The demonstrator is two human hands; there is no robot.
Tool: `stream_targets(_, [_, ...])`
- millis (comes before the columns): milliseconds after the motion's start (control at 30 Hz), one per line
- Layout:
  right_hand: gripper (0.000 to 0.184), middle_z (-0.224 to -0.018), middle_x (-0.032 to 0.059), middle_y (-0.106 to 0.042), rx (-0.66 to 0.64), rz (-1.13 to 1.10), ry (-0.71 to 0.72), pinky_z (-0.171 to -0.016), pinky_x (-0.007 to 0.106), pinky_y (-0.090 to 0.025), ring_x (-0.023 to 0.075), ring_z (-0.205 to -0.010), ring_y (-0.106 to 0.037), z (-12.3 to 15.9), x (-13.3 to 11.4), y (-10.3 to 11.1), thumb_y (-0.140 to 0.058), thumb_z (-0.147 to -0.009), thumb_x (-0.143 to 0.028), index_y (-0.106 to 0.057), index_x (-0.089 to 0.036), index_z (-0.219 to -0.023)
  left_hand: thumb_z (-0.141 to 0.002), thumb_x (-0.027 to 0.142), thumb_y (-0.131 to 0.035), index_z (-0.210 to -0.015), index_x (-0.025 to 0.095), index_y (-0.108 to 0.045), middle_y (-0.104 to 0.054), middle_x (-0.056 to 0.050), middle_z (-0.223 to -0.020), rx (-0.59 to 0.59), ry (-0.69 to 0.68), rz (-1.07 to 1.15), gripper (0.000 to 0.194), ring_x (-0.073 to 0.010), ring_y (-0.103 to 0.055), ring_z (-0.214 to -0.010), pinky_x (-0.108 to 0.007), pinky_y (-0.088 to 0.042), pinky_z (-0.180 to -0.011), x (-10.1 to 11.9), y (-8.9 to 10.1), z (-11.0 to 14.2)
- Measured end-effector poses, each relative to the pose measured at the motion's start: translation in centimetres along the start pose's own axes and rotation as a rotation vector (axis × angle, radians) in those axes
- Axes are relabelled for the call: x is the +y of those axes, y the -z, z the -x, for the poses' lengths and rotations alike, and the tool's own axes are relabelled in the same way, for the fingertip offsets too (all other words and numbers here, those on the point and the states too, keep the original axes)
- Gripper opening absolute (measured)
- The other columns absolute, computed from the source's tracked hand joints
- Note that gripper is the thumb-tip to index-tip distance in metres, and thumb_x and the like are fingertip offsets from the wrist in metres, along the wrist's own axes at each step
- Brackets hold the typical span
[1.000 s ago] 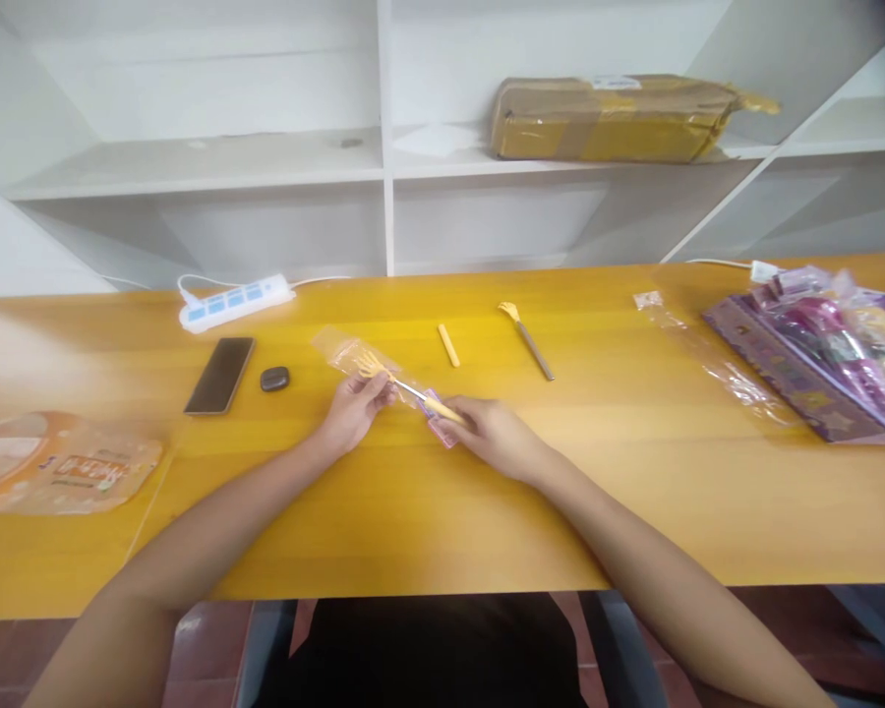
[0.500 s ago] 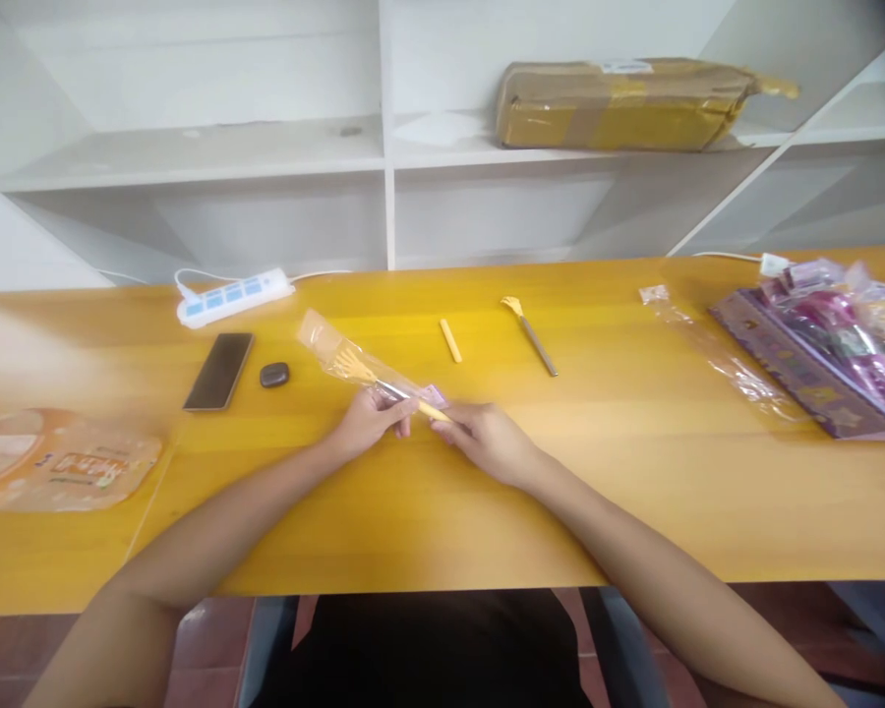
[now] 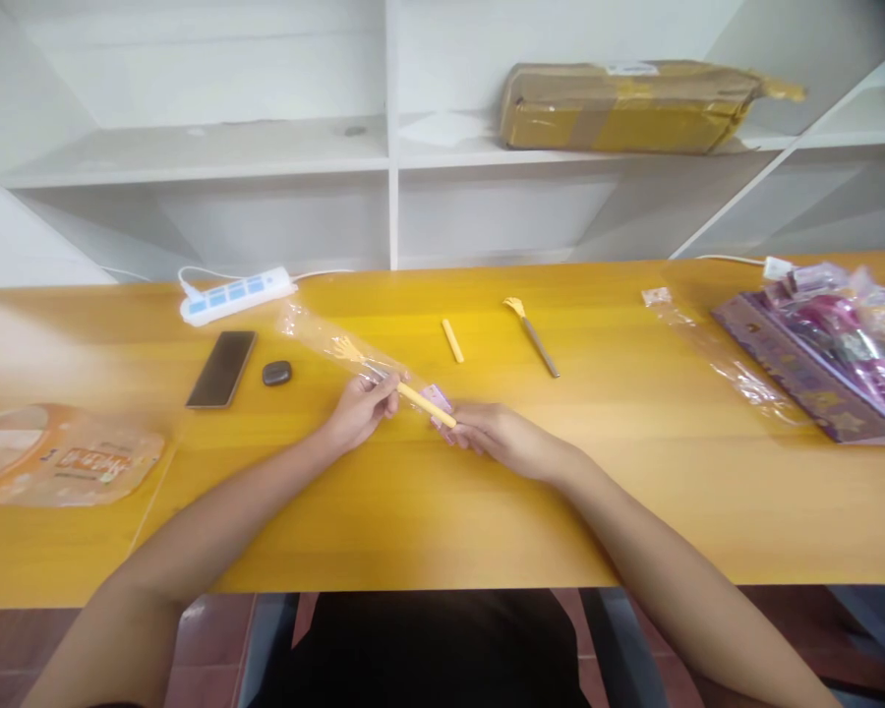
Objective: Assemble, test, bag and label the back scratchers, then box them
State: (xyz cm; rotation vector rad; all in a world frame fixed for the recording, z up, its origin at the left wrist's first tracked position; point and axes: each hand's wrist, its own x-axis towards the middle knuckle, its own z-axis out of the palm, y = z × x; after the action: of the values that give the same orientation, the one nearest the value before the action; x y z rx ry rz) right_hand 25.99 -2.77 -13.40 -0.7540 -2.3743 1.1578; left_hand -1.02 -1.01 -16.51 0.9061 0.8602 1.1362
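Observation:
A back scratcher (image 3: 426,404) with a yellow handle, metal shaft and yellow hand-shaped head lies slantwise between my hands, its head inside a clear plastic sleeve (image 3: 306,324). My left hand (image 3: 361,408) is closed around the shaft near the top of the handle. My right hand (image 3: 498,438) pinches at the handle's lower end, beside the sleeve's purple label (image 3: 437,397); whether its fingers grip the handle, the sleeve or both is hard to see. Beyond my hands lie a loose yellow handle tube (image 3: 452,340) and a second scratcher piece (image 3: 532,339) with a yellow head and metal shaft.
At left are a power strip (image 3: 237,296), a phone (image 3: 221,369), a small dark case (image 3: 276,373) and an orange plastic bag (image 3: 110,462). At right lie an empty clear sleeve (image 3: 730,369) and a purple box (image 3: 782,369) of wrapped items. A taped carton (image 3: 634,108) sits on the shelf.
My left hand has shifted slightly up and left along the back scratcher, and more of the yellow handle shows. The sleeve's far end reaches further left. My right hand has moved slightly right.

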Motion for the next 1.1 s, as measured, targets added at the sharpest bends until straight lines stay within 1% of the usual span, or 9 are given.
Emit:
stream_targets(133, [0.037,-0.094,0.0062,-0.069,0.078,0.068,0.018,-0.081,0.029,-0.048,0.0168,-0.084,-0.063,-0.1,0.5,-0.3,-0.043,-0.116,-0.037,-0.068,-0.019,-0.095,-0.085,0.066,-0.082,-0.077,0.013,-0.076,-0.061,0.0,-0.055,-0.109,-0.006,-0.175,0.054,-0.0079,-0.048,-0.051,-0.023,-0.038,-0.055,-0.4,0.0,0.3])
stream_targets(233, [0.028,-0.091,0.0044,-0.071,0.171,0.087,-0.013,-0.081,0.028,-0.048,0.0171,-0.083,-0.066,-0.4,0.9,-1.0,-0.056,-0.111,-0.037,-0.069,-0.02,-0.093,-0.086,0.064,-0.081,-0.065,0.013,-0.073,-0.069,-0.005,-0.059,-0.241,0.037,-0.305,0.056,-0.0111,-0.057,-0.053,-0.026,-0.043,-0.058,-0.8,-0.6,1.2])
stream_targets(367, [0.026,-0.093,0.0065,-0.071,0.205,0.102,-0.026,-0.077,0.029,-0.048,0.0189,-0.083,-0.065,-0.9,0.8,-2.2,-0.059,-0.11,-0.041,-0.068,-0.02,-0.098,-0.096,0.063,-0.071,-0.067,0.014,-0.073,-0.074,-0.007,-0.064,-0.372,0.071,-0.481,0.057,-0.0134,-0.063,-0.056,-0.026,-0.047,-0.06,-1.4,-1.6,2.2])
stream_targets(500, [0.028,-0.103,0.0092,-0.073,0.174,0.072,-0.008,-0.084,0.032,-0.052,0.0212,-0.091,-0.067,-1.2,0.1,-2.7,-0.057,-0.11,-0.045,-0.071,-0.021,-0.108,-0.096,0.065,-0.068,-0.075,0.015,-0.072,-0.073,-0.005,-0.066,-0.414,0.055,-0.502,0.055,-0.0126,-0.062,-0.056,-0.026,-0.047,-0.06,-1.4,-1.7,2.4])
stream_targets(700, [0.034,-0.096,0.0078,-0.073,0.135,0.053,0.009,-0.076,0.031,-0.055,0.02,-0.082,-0.067,-0.5,0.2,-1.8,-0.061,-0.107,-0.054,-0.07,-0.022,-0.111,-0.092,0.061,-0.075,-0.075,0.015,-0.069,-0.061,0.001,-0.056,-0.357,0.022,-0.462,0.049,-0.0109,-0.052,-0.053,-0.026,-0.038,-0.058,-1.2,-1.5,2.4])
stream_targets(800, [0.037,-0.095,0.0053,-0.073,0.15,0.068,0.004,-0.072,0.029,-0.054,0.0174,-0.077,-0.066,0.2,0.7,-1.3,-0.067,-0.103,-0.056,-0.066,-0.022,-0.116,-0.088,0.057,-0.08,-0.072,0.015,-0.068,-0.055,0.003,-0.054,-0.274,0.041,-0.31,0.046,-0.0088,-0.044,-0.052,-0.026,-0.031,-0.057,-1.5,-1.4,2.1])
stream_targets(933, [0.06,-0.095,0.0023,-0.072,0.219,0.101,0.048,-0.062,0.026,-0.052,0.0143,-0.068,-0.063,0.8,1.2,-1.1,-0.082,-0.091,-0.057,-0.058,-0.023,-0.134,-0.079,0.052,-0.088,-0.066,0.015,-0.064,-0.05,0.005,-0.055,-0.178,0.109,-0.096,0.046,-0.0079,-0.04,-0.055,-0.026,-0.029,-0.06,-1.6,-1.5,1.6])
stream_targets(1000, [0.049,-0.097,0.0031,-0.072,0.272,0.216,0.128,-0.064,0.025,-0.053,0.0134,-0.069,-0.064,0.7,1.3,-1.1,-0.077,-0.099,-0.045,-0.059,-0.024,-0.139,-0.077,0.05,-0.09,-0.067,0.015,-0.065,-0.052,0.004,-0.058,-0.169,0.121,-0.071,0.045,-0.0082,-0.042,-0.057,-0.026,-0.031,-0.062,-1.4,-1.7,1.6])
stream_targets(1100, [0.018,-0.103,0.0054,-0.073,0.321,0.412,0.314,-0.072,0.025,-0.054,0.0133,-0.08,-0.068,0.4,1.4,-1.0,-0.062,-0.108,-0.026,-0.072,-0.025,-0.123,-0.073,0.047,-0.094,-0.076,0.012,-0.072,-0.055,0.003,-0.064,-0.17,0.138,-0.04,0.041,-0.0077,-0.042,-0.059,-0.025,-0.03,-0.061,-1.2,-1.9,1.6])
